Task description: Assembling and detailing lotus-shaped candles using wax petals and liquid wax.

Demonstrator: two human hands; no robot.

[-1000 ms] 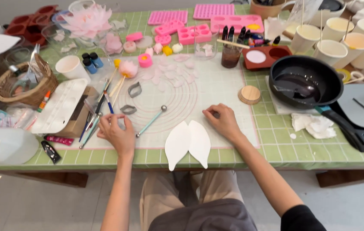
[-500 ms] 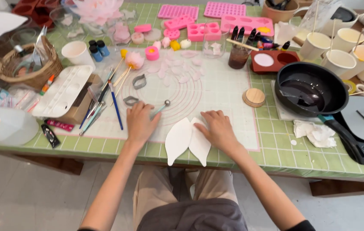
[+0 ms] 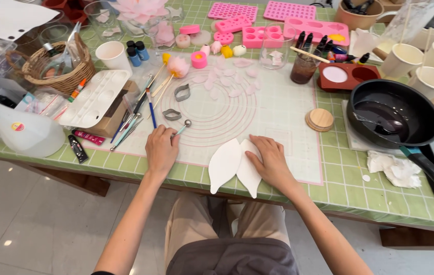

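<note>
White leaf shapes (image 3: 237,165), two of them side by side, lie at the near edge of the clear mat (image 3: 273,109), at 6 o'clock from its ring pattern. The right hand (image 3: 272,162) lies flat on the right one, fingers spread, pinching nothing. The left hand (image 3: 161,151) closes around the handle of a ball-tipped tool (image 3: 182,127), at 9 o'clock from the shapes. It looks like the shaping step is starting; the tool's ball would need to press gently on a held-down shape.

Matt white paper petals (image 3: 236,167), glossy black pan (image 3: 393,114), wooden coaster (image 3: 320,119)
</note>
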